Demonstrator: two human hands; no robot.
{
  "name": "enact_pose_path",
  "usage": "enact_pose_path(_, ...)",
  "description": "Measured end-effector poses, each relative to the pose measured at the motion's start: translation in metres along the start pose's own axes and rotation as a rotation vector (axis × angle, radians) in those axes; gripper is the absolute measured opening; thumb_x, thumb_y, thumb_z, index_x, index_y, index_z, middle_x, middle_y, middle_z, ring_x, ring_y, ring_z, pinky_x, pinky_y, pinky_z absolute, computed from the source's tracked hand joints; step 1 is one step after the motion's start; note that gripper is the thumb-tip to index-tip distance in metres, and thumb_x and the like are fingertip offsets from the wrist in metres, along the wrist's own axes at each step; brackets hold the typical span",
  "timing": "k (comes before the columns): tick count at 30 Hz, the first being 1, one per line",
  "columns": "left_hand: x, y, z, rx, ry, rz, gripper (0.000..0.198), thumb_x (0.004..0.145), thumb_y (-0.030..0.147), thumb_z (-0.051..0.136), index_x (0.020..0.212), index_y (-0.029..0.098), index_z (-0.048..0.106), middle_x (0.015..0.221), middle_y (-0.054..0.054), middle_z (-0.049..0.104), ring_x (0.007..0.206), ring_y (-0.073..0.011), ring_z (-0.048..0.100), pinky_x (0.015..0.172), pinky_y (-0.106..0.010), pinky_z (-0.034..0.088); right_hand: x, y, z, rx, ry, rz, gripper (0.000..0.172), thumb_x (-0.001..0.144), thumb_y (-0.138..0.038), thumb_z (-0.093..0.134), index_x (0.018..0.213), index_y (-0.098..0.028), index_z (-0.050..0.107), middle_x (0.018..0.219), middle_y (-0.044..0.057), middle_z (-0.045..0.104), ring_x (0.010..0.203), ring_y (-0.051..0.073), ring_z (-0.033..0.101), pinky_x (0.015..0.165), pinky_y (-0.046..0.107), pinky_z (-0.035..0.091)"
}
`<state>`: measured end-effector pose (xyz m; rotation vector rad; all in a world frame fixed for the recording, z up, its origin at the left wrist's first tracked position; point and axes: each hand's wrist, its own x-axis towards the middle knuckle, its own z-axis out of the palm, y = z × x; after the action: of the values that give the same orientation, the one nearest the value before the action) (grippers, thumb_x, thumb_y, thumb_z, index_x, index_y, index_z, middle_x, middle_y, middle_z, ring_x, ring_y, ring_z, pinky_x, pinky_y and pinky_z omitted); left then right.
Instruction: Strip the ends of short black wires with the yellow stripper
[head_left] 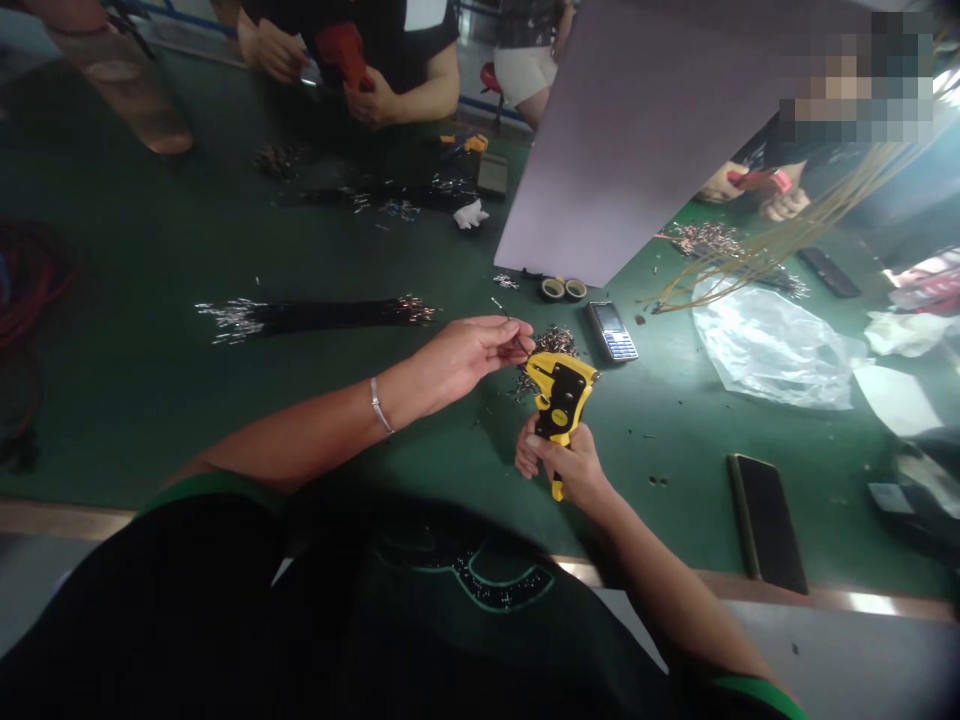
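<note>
dark shirt (300, 620) up close | my left hand (465, 352) pinching a wire (517, 338) | right hand (562, 465) clenched round yellow wire stripper (561, 395) | gray panel (637, 140) blocking my view

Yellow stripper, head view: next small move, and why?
Probably slide the thin dark wire pinched in the left hand into the jaws of the yellow-and-black plastic wire stripper gripped in the right hand: the wire's tip sits just beside the tool's head.

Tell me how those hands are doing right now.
Left hand pinching a thin wire; right hand gripping a yellow wire stripper. Heap of short wires just behind the stripper.
</note>
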<state>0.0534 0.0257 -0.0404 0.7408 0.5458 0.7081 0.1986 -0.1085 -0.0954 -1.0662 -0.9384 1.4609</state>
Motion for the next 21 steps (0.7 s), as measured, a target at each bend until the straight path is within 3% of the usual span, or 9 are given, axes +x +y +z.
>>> enact_pose_path(13,0.008,-0.008,-0.007,0.105,0.104,0.043,0.009,0.080,0.015,0.065,0.074,0.011,0.072,0.078,-0.009,0.068,0.078,-0.0159,0.062,0.092,-0.039,0.044,0.003,-0.003,0.002,0.106,0.004,0.040,0.025,0.074,-0.030,0.075,0.073,-0.019,0.052,0.049,-0.007,0.048,0.039,0.009,0.043,0.040,0.026,0.039)
enact_pose_path(21,0.011,-0.011,-0.008,0.227,0.128,0.044,0.011,0.078,0.015,0.065,0.070,0.011,0.071,0.074,-0.007,0.066,0.073,-0.0141,0.060,0.085,-0.035,0.046,-0.003,0.001,0.004,0.046,-0.079,0.089,0.024,0.073,-0.027,0.074,0.070,-0.017,0.053,0.048,-0.007,0.048,0.039,0.009,0.043,0.040,0.026,0.038)
